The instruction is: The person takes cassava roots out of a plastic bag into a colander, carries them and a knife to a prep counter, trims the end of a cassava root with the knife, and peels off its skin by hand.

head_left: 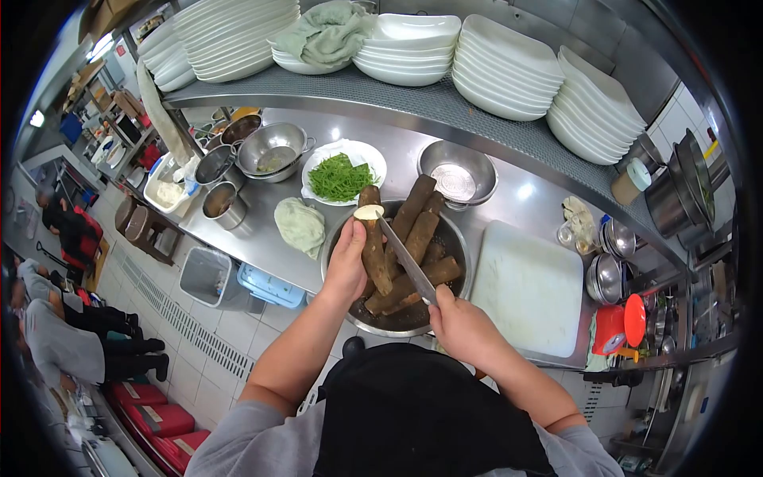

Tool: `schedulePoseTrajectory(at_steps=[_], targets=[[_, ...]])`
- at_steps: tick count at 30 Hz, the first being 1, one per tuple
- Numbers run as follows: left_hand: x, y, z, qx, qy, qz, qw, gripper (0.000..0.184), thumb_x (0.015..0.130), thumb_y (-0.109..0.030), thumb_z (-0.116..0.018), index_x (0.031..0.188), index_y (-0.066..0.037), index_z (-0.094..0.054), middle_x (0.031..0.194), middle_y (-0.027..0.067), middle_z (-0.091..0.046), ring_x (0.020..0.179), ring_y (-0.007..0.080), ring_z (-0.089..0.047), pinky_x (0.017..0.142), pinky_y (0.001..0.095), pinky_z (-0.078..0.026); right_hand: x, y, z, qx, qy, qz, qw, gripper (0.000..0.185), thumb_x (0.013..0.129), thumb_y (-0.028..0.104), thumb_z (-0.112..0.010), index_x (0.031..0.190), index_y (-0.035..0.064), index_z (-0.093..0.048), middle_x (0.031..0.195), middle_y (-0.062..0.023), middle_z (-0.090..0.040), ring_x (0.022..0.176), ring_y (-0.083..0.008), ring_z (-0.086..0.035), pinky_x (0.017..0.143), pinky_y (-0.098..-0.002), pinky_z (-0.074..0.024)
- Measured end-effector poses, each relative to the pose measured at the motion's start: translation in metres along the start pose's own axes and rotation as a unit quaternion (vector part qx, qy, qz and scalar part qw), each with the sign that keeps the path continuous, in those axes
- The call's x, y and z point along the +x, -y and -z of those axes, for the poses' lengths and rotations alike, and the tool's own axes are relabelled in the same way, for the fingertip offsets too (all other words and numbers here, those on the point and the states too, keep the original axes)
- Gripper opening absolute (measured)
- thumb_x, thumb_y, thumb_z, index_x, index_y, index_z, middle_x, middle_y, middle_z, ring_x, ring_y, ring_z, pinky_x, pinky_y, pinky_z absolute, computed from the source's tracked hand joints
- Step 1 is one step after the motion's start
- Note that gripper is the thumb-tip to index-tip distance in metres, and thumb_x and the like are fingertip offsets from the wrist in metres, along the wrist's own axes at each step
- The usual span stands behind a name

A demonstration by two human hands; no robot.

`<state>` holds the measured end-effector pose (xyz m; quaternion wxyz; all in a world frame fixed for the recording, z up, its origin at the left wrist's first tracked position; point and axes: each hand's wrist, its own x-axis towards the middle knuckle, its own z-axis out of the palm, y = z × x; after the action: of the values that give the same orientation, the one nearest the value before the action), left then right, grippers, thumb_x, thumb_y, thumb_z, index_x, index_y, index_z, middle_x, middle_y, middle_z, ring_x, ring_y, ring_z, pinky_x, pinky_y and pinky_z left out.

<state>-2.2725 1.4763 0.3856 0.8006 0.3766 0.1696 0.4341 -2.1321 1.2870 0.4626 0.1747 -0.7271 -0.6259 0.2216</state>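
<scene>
Black cloth [421, 413] covers your front, and just beyond it you work over a steel bowl [465, 248] of brown roots [415, 203]. Thin, even strokes should serve you best, with the edge of the knife [409, 262] angled away from your left hand [346, 262], whose thumb lies close to the pale cut face. Brace the held root [375, 258] against those beneath it, so that it can't roll under the blade. Your right hand [461, 322], the nearer one, is closed round the knife's handle; the blade slants far and left, its tip at the edge of the pale face. Your left hand is curled round the held root's left side, gripping it, with the fingers mostly hidden behind. That root stands steeply tilted over the bowl's left half; whether the pale face is its end or a bared patch is hard to tell. To the right of the bowl lies a white board [528, 290], to the left a bunched cloth [300, 228]. Farther off you have a plate [379, 163] of cut greens [340, 179] and, right of it, a basin [486, 184]. Farthest, stacked dishes [505, 67] line the shelf [318, 93].
</scene>
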Motion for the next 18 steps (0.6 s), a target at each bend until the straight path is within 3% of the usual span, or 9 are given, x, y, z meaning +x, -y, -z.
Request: schedulePoseTrajectory(at_steps=[8, 10, 13, 18], targets=[[-0.001, 0.001, -0.003, 0.002, -0.009, 0.001, 1.0, 0.051, 0.107, -0.047, -0.048, 0.139, -0.008, -0.047, 0.118, 0.0034, -0.057, 0.106, 0.0151, -0.056, 0.098, 0.035, -0.048, -0.003, -0.001, -0.001, -0.006, 0.016, -0.021, 1.0, 0.02, 0.103, 0.017, -0.049, 0.104, -0.0014, -0.043, 0.073, -0.0258, -0.064, 0.07, -0.0476, -0.064, 0.065, -0.0583, -0.05], [0.001, 0.0, 0.001, -0.045, -0.037, 0.006, 0.998, 0.05, 0.108, -0.047, -0.048, 0.138, -0.008, -0.048, 0.115, 0.0039, -0.059, 0.104, 0.0154, -0.057, 0.097, 0.0351, -0.049, -0.006, -0.004, -0.004, -0.01, 0.052, -0.026, 0.998, 0.02, 0.103, 0.017, -0.049, 0.105, -0.0017, -0.044, 0.075, -0.0257, -0.065, 0.073, -0.0473, -0.065, 0.068, -0.058, -0.0506], [0.011, -0.007, 0.015, -0.007, -0.041, -0.031, 0.999, 0.046, 0.109, -0.045, -0.045, 0.136, -0.008, -0.05, 0.113, 0.0051, -0.061, 0.104, 0.0176, -0.058, 0.095, 0.0351, -0.049, -0.009, -0.007, -0.007, -0.023, 0.115, -0.038, 0.992, 0.02, 0.102, 0.017, -0.049, 0.106, -0.0018, -0.045, 0.078, -0.0253, -0.066, 0.077, -0.0465, -0.066, 0.071, -0.0575, -0.051], [0.016, -0.01, 0.019, 0.006, -0.028, -0.033, 0.999, 0.048, 0.109, -0.047, -0.044, 0.137, -0.009, -0.051, 0.114, 0.0042, -0.062, 0.104, 0.0169, -0.059, 0.095, 0.0349, -0.049, -0.007, -0.006, 0.002, -0.026, 0.123, -0.033, 0.991, 0.019, 0.101, 0.016, -0.048, 0.106, -0.0018, -0.045, 0.079, -0.0249, -0.067, 0.078, -0.0461, -0.067, 0.071, -0.0567, -0.0511]])
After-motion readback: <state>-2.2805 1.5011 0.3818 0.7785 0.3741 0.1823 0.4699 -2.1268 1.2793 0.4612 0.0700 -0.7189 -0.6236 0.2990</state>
